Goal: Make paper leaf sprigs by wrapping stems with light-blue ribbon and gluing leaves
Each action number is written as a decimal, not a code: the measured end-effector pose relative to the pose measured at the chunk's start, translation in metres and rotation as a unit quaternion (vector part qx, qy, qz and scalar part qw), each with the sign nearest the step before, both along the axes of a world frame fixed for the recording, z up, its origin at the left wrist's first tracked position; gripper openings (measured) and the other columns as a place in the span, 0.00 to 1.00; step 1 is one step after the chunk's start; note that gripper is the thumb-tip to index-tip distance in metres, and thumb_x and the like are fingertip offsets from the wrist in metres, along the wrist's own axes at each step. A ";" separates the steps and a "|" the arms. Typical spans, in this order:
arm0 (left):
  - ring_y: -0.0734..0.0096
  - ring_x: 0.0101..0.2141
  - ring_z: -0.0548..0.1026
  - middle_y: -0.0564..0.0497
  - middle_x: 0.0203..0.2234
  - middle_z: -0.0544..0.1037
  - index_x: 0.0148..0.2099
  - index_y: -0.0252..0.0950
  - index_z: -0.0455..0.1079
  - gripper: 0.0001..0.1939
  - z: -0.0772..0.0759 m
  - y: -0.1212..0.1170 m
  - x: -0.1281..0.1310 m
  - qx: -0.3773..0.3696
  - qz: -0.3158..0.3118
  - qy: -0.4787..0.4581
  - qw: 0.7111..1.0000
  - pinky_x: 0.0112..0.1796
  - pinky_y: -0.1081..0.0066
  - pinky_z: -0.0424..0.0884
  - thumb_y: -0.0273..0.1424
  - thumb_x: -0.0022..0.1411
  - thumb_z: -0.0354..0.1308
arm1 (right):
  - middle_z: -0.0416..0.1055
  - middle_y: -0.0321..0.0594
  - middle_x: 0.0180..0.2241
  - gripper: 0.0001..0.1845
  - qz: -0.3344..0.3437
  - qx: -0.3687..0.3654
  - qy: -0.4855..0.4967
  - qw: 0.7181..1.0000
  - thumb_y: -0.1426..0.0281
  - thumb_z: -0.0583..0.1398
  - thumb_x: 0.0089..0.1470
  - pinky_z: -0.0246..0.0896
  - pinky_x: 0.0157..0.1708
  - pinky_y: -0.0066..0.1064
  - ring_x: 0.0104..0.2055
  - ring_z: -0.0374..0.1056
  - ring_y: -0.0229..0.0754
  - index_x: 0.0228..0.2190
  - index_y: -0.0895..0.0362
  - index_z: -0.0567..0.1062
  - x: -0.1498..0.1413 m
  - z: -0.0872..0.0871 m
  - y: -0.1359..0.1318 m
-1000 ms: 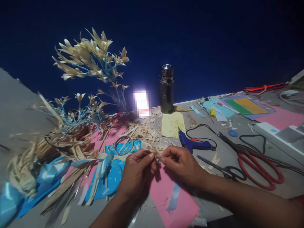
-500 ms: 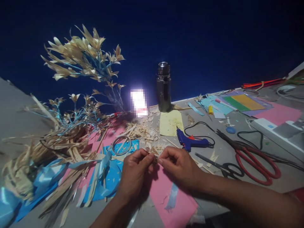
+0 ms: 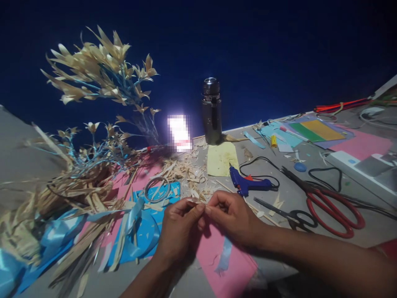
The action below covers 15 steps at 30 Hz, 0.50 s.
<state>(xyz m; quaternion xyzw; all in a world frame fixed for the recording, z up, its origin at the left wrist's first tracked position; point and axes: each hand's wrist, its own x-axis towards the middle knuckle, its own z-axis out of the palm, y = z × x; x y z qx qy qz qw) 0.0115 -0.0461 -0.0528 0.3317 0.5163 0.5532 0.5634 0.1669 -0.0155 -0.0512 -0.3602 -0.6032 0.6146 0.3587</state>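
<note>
My left hand (image 3: 181,223) and my right hand (image 3: 231,215) meet at the middle of the table, thumbs and forefingers pinched close together. Between the fingertips is a small pale piece (image 3: 194,201) that looks like dried husk, mostly covered by the fingers. Under the hands lies a pink sheet (image 3: 232,269) with a strip of light blue ribbon (image 3: 224,256) on it. Just beyond my right hand rests a blue glue gun (image 3: 248,184). Beyond my left hand, a roll of tape (image 3: 157,189) lies on a blue sheet (image 3: 175,189).
Black-handled scissors (image 3: 288,213) and larger red-handled scissors (image 3: 328,207) lie at right. A dark flask (image 3: 212,114) stands behind a yellow sheet (image 3: 221,159). Husk flowers on blue stems (image 3: 105,74) rise at left, above loose husks (image 3: 74,194). Husk shavings (image 3: 186,169) litter the middle.
The fingertips of both hands have drawn closer together, and a pale edge now shows above the left fingers. The view has shifted slightly; the table things stay in place.
</note>
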 end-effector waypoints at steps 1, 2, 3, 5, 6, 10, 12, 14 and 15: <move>0.76 0.19 0.70 0.53 0.14 0.73 0.23 0.34 0.75 0.13 -0.001 0.000 0.000 0.001 -0.005 0.003 1.000 0.27 0.74 0.67 0.34 0.54 0.72 | 0.77 0.38 0.24 0.12 0.006 -0.009 0.013 1.000 0.65 0.60 0.59 0.56 0.23 0.27 0.23 0.68 0.37 0.26 0.57 0.70 0.000 0.001 0.000; 0.75 0.19 0.70 0.53 0.14 0.73 0.22 0.34 0.75 0.14 -0.001 0.000 0.001 0.001 -0.007 0.002 1.000 0.27 0.74 0.68 0.34 0.54 0.72 | 0.77 0.38 0.24 0.12 0.010 -0.015 0.024 1.000 0.65 0.60 0.59 0.56 0.24 0.27 0.23 0.68 0.37 0.26 0.56 0.70 -0.001 0.002 0.000; 0.75 0.20 0.71 0.53 0.14 0.73 0.21 0.34 0.74 0.15 -0.001 0.000 0.002 -0.001 -0.007 -0.002 1.000 0.28 0.73 0.68 0.34 0.54 0.71 | 0.78 0.38 0.24 0.12 0.011 -0.019 0.032 0.999 0.65 0.60 0.59 0.57 0.24 0.27 0.23 0.69 0.36 0.26 0.56 0.70 -0.001 0.003 0.000; 0.74 0.20 0.71 0.52 0.15 0.73 0.19 0.33 0.73 0.17 0.000 -0.001 0.004 -0.004 0.001 -0.009 1.000 0.28 0.73 0.68 0.35 0.54 0.71 | 0.78 0.38 0.24 0.12 0.008 -0.009 0.033 0.999 0.65 0.60 0.60 0.58 0.25 0.27 0.24 0.69 0.37 0.26 0.56 0.69 -0.001 0.003 0.001; 0.74 0.21 0.71 0.52 0.15 0.73 0.18 0.33 0.72 0.18 0.002 -0.001 0.005 -0.005 0.007 -0.010 1.000 0.28 0.73 0.68 0.35 0.54 0.72 | 0.78 0.38 0.24 0.11 0.005 0.009 0.024 1.000 0.65 0.59 0.61 0.59 0.26 0.28 0.25 0.70 0.38 0.27 0.56 0.69 0.000 0.002 0.002; 0.76 0.20 0.70 0.54 0.15 0.73 0.29 0.32 0.79 0.11 0.006 -0.001 0.007 -0.014 0.023 -0.041 0.999 0.26 0.75 0.67 0.34 0.50 0.74 | 0.77 0.37 0.25 0.10 -0.037 0.163 -0.060 0.984 0.69 0.58 0.62 0.61 0.32 0.30 0.27 0.70 0.39 0.28 0.56 0.72 0.004 -0.004 0.003; 0.78 0.18 0.67 0.56 0.15 0.73 0.39 0.33 0.80 0.16 0.007 -0.002 0.007 -0.017 0.015 -0.073 0.997 0.25 0.76 0.66 0.33 0.48 0.75 | 0.76 0.36 0.25 0.09 -0.057 0.233 -0.084 0.967 0.70 0.59 0.62 0.60 0.33 0.30 0.27 0.69 0.38 0.29 0.56 0.73 0.006 -0.007 0.003; 0.78 0.17 0.67 0.56 0.16 0.73 0.44 0.34 0.80 0.22 0.006 -0.002 0.005 -0.010 -0.005 -0.090 0.996 0.23 0.76 0.66 0.32 0.46 0.76 | 0.76 0.36 0.25 0.09 -0.071 0.273 -0.080 0.956 0.71 0.59 0.62 0.60 0.32 0.29 0.26 0.68 0.37 0.29 0.56 0.73 0.006 -0.007 0.003; 0.78 0.17 0.67 0.56 0.16 0.74 0.44 0.34 0.80 0.21 0.005 -0.003 0.004 -0.004 -0.017 -0.089 0.996 0.23 0.76 0.66 0.32 0.46 0.76 | 0.75 0.36 0.26 0.08 -0.078 0.282 -0.074 0.953 0.72 0.59 0.62 0.60 0.31 0.29 0.26 0.68 0.37 0.29 0.56 0.74 0.006 -0.007 0.003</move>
